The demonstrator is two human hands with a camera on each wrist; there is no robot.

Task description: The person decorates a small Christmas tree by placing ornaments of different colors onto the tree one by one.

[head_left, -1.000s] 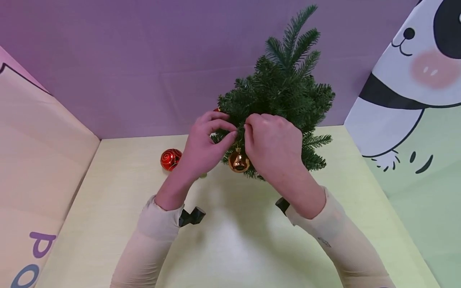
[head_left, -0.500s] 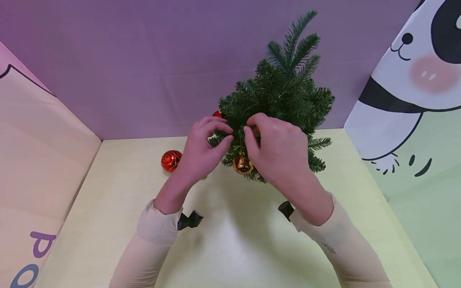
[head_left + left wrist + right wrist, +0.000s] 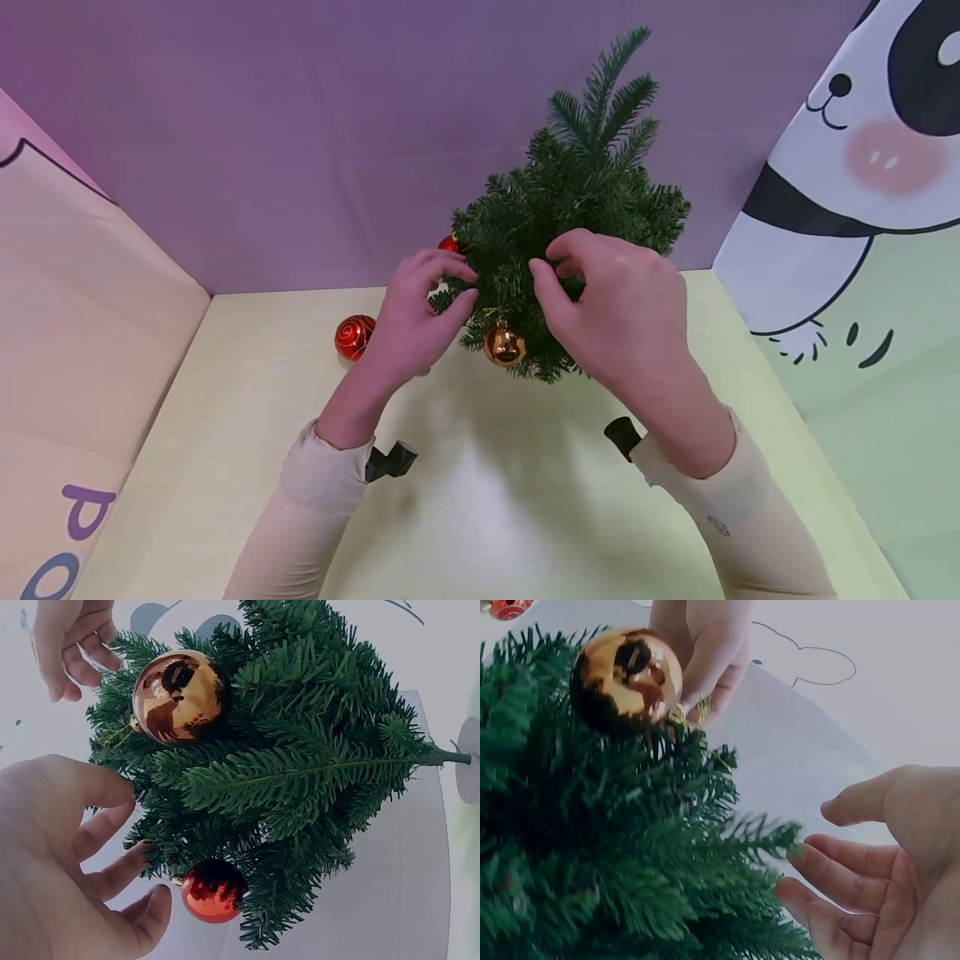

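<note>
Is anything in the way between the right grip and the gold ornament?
Just tree sprigs, which appear to lie between the right grip and the gold ornament in the right wrist view. No other object shows between them; the head view shows the ornament's front uncovered.

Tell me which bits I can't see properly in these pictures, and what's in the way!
Red ball on the table: head view, right side behind the left hand.
Small pale thing: head view, too little peeks past the left hand's wrist to name it.
Tree stand: left wrist view, cut off by the right edge.
Panda: head view, cut off by the top and right edges.
</note>
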